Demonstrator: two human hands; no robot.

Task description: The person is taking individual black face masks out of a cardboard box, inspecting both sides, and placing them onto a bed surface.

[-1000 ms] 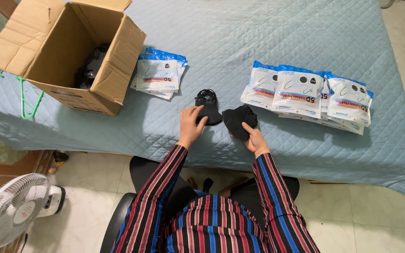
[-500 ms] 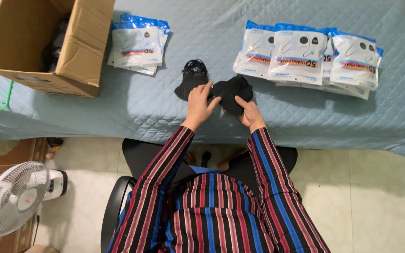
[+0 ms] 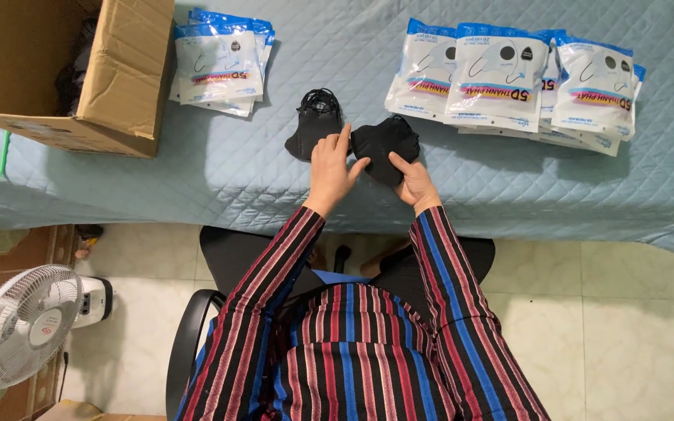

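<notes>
Two black face masks lie on the blue quilted table (image 3: 196, 168). My left hand (image 3: 330, 168) rests flat between them, fingers spread, touching the left mask (image 3: 311, 125) and the edge of the right mask (image 3: 384, 140). My right hand (image 3: 413, 181) pinches the lower right edge of the right mask. My striped sleeves reach in from below.
An open cardboard box (image 3: 118, 78) stands at the far left with dark items inside. A stack of white-and-blue packets (image 3: 220, 62) lies beside it, and a longer row of such packets (image 3: 509, 78) at the right. A white fan (image 3: 21, 323) stands on the floor, lower left.
The view has shifted closer over the table. My left hand has slid right from the left mask toward the right mask; my right hand stays on the right mask.
</notes>
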